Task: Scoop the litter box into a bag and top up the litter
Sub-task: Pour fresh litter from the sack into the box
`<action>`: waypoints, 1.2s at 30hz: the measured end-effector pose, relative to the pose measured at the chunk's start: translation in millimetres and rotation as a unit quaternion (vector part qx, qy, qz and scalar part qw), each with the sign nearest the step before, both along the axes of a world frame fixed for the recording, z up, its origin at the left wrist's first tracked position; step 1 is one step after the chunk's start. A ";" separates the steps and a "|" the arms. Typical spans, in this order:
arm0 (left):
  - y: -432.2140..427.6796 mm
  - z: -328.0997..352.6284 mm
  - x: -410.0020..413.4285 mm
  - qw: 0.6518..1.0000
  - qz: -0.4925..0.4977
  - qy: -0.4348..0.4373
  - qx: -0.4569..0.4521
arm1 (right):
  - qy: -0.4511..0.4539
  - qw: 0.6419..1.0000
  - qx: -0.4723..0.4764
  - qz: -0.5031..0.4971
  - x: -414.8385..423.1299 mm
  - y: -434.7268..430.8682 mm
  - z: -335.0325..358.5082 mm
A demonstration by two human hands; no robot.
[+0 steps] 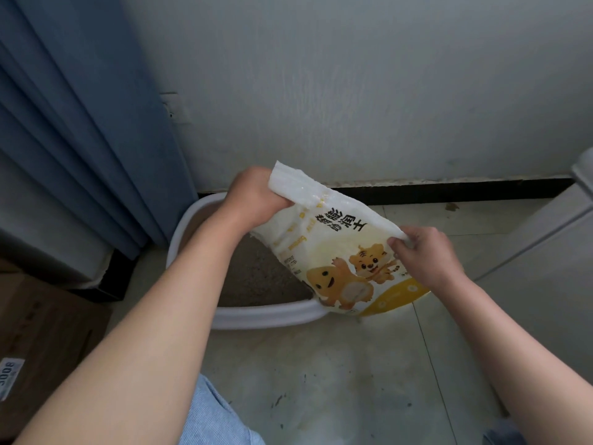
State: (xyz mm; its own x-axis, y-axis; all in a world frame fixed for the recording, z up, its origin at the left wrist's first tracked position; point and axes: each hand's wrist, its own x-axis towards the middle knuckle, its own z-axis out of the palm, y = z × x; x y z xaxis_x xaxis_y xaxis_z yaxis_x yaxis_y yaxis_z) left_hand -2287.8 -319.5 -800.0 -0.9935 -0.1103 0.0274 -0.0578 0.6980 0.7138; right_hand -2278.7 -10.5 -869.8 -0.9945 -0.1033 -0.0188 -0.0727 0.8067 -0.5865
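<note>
A white and yellow litter bag (337, 252) with cartoon animals printed on it hangs tilted over the litter box. My left hand (253, 200) grips its upper left corner. My right hand (423, 252) pinches its right edge. The white litter box (266, 316) stands on the floor against the wall, with grey-brown litter (256, 274) inside. The bag hides the box's right half. No scoop and no waste bag show in the view.
A blue curtain (80, 123) hangs at the left beside the box. A cardboard box (41, 342) sits at the lower left. A white appliance or cabinet (545, 239) stands at the right. Tiled floor (337, 380) lies in front, the grey wall behind.
</note>
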 end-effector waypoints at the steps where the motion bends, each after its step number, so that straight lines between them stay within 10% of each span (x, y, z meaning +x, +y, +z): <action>1: 6.3 4.4 1.0 1.000 -0.012 0.006 0.006 | -0.004 1.000 -0.005 -0.003 -0.5 0.5 1.6; 16: 87.3 31.3 9.1 0.990 -0.119 0.068 -0.018 | -0.041 0.988 -0.146 0.012 -6.4 7.1 22.3; 26: 115.2 27.6 19.0 0.980 -0.141 0.136 0.012 | -0.035 0.998 -0.053 -0.005 -23.8 28.8 30.1; 36: 146.2 32.6 23.7 0.969 -0.197 0.149 0.009 | -0.164 0.944 -0.279 0.062 -19.3 29.3 68.3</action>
State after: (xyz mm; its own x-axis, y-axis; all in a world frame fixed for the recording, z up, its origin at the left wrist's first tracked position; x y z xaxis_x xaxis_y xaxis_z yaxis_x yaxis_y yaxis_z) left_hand -2264.1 -173.3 -767.5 -0.9065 0.2736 0.3216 0.4221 0.6111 0.6696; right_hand -2298.0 18.8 -801.5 -0.9243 -0.3038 -0.2310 0.1124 0.3619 -0.9254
